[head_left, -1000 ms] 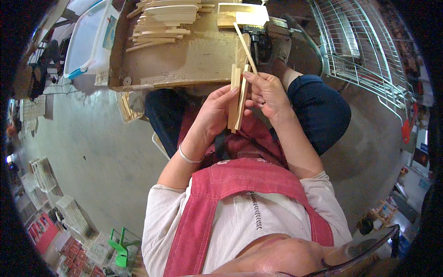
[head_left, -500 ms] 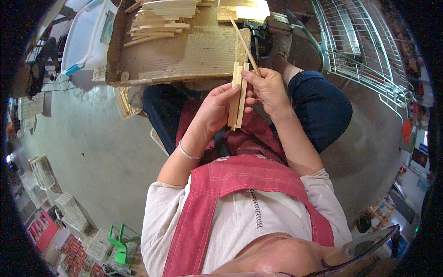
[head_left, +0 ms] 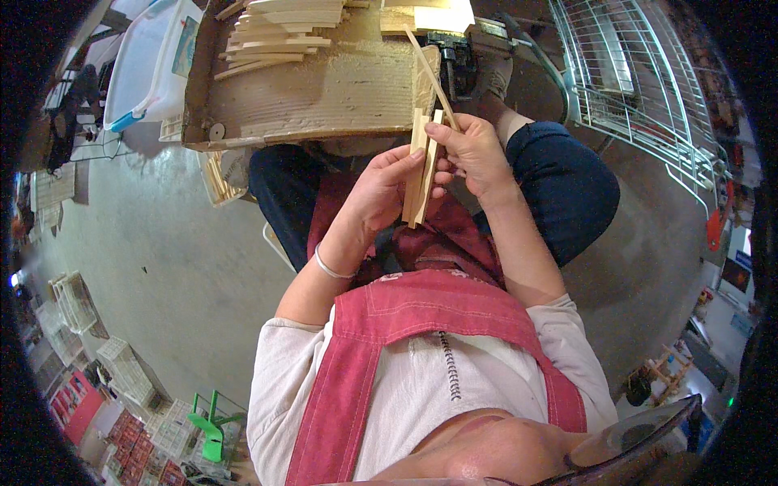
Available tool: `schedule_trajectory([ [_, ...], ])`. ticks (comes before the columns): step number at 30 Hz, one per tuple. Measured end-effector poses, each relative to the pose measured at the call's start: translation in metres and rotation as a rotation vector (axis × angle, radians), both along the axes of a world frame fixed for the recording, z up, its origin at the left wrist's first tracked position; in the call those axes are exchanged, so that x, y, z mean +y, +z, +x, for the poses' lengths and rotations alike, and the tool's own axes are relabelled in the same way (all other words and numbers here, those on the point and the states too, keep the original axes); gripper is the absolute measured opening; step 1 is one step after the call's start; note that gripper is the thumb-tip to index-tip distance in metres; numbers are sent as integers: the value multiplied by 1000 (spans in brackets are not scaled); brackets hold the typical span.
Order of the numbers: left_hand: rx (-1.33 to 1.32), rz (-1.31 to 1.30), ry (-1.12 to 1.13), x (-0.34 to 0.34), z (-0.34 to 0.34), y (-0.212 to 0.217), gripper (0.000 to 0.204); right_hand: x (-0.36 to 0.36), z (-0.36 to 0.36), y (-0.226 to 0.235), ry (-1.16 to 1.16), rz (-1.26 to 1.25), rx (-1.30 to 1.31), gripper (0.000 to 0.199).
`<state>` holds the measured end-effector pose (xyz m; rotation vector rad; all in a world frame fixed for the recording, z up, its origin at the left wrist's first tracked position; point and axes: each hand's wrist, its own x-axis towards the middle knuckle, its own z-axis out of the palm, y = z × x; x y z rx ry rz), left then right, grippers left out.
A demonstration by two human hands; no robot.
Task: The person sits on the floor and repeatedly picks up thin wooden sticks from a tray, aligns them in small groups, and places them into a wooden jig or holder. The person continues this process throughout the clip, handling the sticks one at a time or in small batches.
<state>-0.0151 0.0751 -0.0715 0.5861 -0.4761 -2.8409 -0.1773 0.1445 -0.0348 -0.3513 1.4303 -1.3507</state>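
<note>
**Over the lap, both hands close on a small bundle of wooden slats**

Above the person's knees, the left hand [head_left: 381,190] and the right hand [head_left: 474,154] meet on a few flat wooden slats [head_left: 419,166] stood on end between them. The left fingers curl round the slats from the left, thumb pressing their face, so the pieces stay stacked flush. The right hand pinches them from the other side, and a thin stick [head_left: 425,65] rises slantwise from its grip toward the workbench [head_left: 324,97]. Holding the bundle upright and close to the body seems to let the person sight along the edges and keep them even, with the bench just ahead.

A pile of cut slats [head_left: 279,32] lies on the far left part of that board, well apart from the hands. A white wire rack [head_left: 632,89] stands to the right, a white plastic tub [head_left: 150,65] to the left of the bench. The person wears a red apron [head_left: 389,324] over a pale shirt.

Against the picture from a second ago, little differs: the bundle sits in the same two-handed hold, perhaps a touch more upright, and the bench has slid slightly within the view as the head shifted.
</note>
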Motion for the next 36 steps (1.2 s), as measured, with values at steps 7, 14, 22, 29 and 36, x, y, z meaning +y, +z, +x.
schedule_trajectory([
  [7,-48,-84,7,6,-3,-6,29,-1,1,-9,34,28,115,17],
  [14,-51,-33,-58,4,-1,1,33,1,-6,-9,-44,129,66,20],
  [22,-135,105,-138,0,2,-10,44,2,-8,-10,-54,117,9,19],
  [29,-282,-26,-76,1,3,-8,41,4,-4,-12,-25,148,-16,20],
  [36,-232,-69,-119,7,1,-11,51,3,10,-14,-22,36,131,21],
])
